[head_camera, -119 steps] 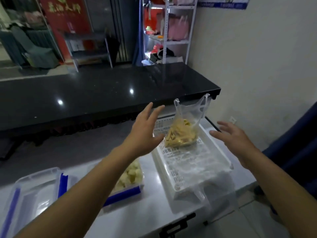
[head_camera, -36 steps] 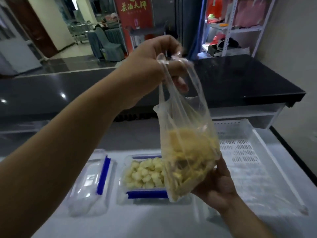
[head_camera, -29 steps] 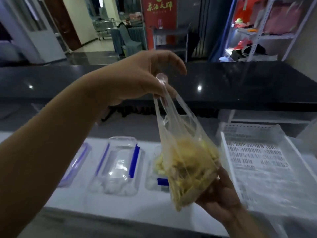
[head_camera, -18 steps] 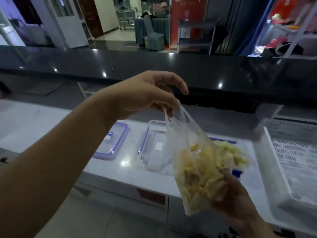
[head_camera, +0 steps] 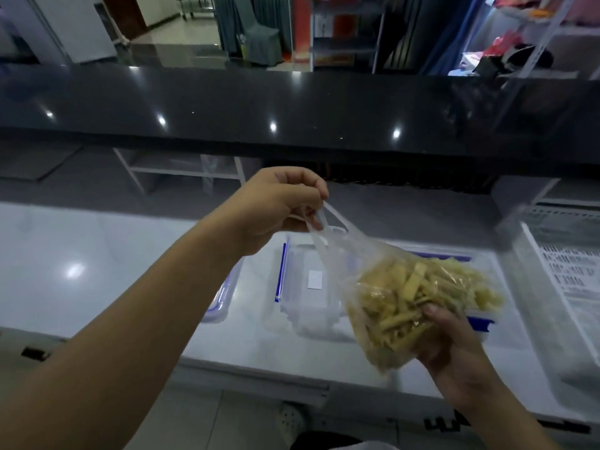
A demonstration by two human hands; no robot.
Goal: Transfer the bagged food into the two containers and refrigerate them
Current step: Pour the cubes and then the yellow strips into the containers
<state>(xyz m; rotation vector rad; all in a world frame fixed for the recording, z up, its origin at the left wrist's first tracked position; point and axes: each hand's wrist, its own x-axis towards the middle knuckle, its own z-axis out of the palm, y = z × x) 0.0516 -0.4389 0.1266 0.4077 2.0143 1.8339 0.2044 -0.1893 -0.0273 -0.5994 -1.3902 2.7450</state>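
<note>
Pinching the bag's handles in my left hand (head_camera: pixel 281 203) and cupping the bag of yellow strips (head_camera: pixel 412 303) with my right hand (head_camera: pixel 454 345), I judge tipping it into the empty container (head_camera: pixel 308 287) comes next.

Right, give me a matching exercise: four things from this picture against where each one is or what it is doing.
Things:
1. left hand
2. right hand
3. empty box
4. white tray

States:
a. cups the bag's bottom
b. on the counter, far right
c. pinches the bag's handles
d. on the counter, under the bag's neck

Pairs: 1-c, 2-a, 3-d, 4-b
</note>
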